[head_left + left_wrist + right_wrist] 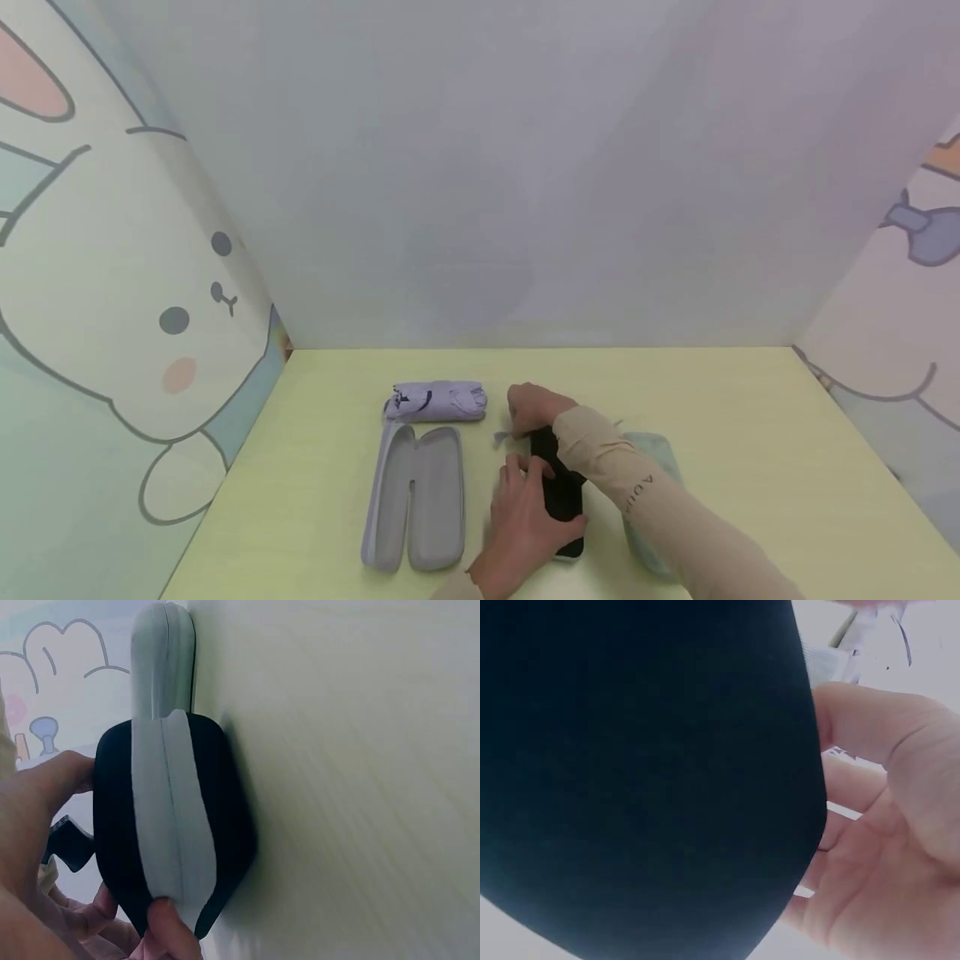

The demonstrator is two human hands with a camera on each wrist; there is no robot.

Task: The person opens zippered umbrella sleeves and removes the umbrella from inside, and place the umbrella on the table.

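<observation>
A closed black hard case (564, 500) with a pale grey zipper band (169, 810) lies lengthwise in front of me. My left hand (525, 517) grips its near part, thumb at the near right edge and fingers along the left side. At the far end, my right hand (536, 406) has its fingers curled close to the case, next to a small grey tab (501, 437). In the right wrist view the right thumb (855, 716) meets the case's edge, and its tip is hidden behind the black shell. A short black strap (71, 844) sticks up from the case.
An open lilac hard case (412, 500) with grey lining lies to the left. Beyond it is a rolled lilac folding umbrella (438, 401). A mint-green case (652, 467) sits at right, partly under the right sleeve. Walls stand behind the table and on both sides.
</observation>
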